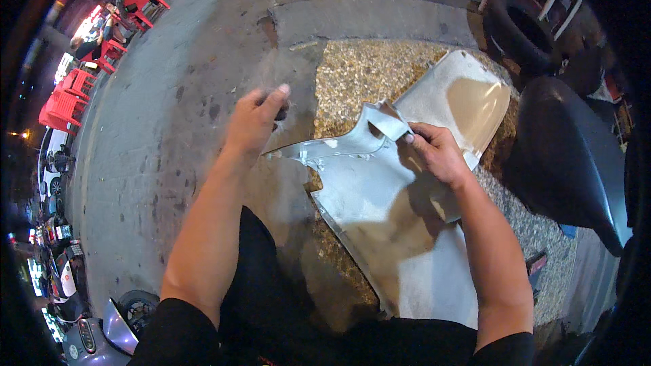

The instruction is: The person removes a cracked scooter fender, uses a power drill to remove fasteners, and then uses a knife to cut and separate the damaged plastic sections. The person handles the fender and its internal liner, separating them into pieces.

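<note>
In front of me lies a large pale silver-grey plastic body panel (366, 178), apparently from a scooter, with a narrow arm, mounting tabs and a cut-out. My right hand (437, 150) grips the upper corner of this panel, thumb on top. My left hand (259, 117) is raised to the left of the panel, above the narrow arm, and does not seem to touch it. Its fingers curl under the thumb, so whether anything small is inside is hidden. A faint haze hangs around that hand. Shadows of my arms fall across the panel.
Another pale panel (457, 91) lies beyond, on a pebbled slab (371, 71). At right are a black scooter seat (564, 157) and a tyre (524, 30). Red plastic chairs (66, 101) with seated people, and parked scooters (66, 269), line the left.
</note>
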Motion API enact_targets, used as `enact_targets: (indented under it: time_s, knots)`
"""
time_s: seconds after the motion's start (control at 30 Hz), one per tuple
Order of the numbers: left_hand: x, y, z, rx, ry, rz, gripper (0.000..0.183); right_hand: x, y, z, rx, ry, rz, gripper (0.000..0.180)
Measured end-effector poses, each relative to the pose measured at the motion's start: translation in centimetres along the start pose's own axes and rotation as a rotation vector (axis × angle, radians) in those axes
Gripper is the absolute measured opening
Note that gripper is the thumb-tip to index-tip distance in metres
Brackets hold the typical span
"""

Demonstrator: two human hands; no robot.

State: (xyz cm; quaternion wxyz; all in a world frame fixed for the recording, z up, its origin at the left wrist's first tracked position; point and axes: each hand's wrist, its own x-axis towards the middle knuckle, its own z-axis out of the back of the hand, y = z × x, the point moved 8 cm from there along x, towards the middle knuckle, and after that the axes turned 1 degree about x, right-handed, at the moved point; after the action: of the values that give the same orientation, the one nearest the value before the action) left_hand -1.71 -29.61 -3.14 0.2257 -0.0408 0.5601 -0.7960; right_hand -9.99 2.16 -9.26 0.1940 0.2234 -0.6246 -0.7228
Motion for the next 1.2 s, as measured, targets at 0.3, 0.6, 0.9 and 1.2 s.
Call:
enact_targets:
  time_s: [0.3,0.6,0.9,1.2]
  knots:
    - [0.6,1.1,-2.1,-0.534,0.129,0.079,0.058,1.6,4.2,5.7,0.221,-0.134,0.098,0.024]
    - [-0.5,-0.8,-4.9,-0.772,0.417,-0.132,0.053,1.2,7.7,8.2,0.171,-0.18,0.157,0.023]
    - [-0.5,-1.6,-5.1,0.15,0.114,-0.287,0.015,1.0,10.2,7.1,0.063,-0.116,0.222,0.026]
    - [-1.0,-1.9,-3.9,0.072,-0.078,-0.275,0.013,1.5,10.6,6.5,-0.06,-0.08,0.169,0.029]
